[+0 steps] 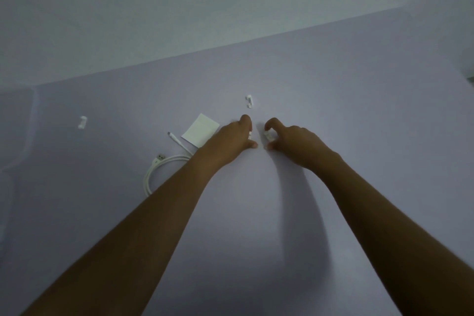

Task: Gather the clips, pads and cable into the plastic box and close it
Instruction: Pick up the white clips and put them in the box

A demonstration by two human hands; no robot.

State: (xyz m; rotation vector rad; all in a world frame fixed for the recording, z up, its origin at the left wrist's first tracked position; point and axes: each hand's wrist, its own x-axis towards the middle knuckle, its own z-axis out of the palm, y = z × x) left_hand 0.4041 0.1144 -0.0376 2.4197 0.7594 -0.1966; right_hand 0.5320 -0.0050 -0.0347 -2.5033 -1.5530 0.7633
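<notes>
On the lilac surface, my left hand (230, 140) curls around a small white clip (250, 134) that peeks out at its fingers. My right hand (292, 142) pinches another white clip (268, 134) between thumb and forefinger. A third clip (249, 101) lies just beyond both hands. A fourth clip (82, 122) lies far to the left. A white square pad (200, 129) rests left of my left hand, partly under my wrist. A white cable (164, 167) loops beneath my left forearm. No plastic box is in view.
The lilac surface (333, 110) meets a pale wall (179, 7) along a slanted far edge. A fold in the covering (28, 131) shows at the left. Something small sits at the right border (470, 77).
</notes>
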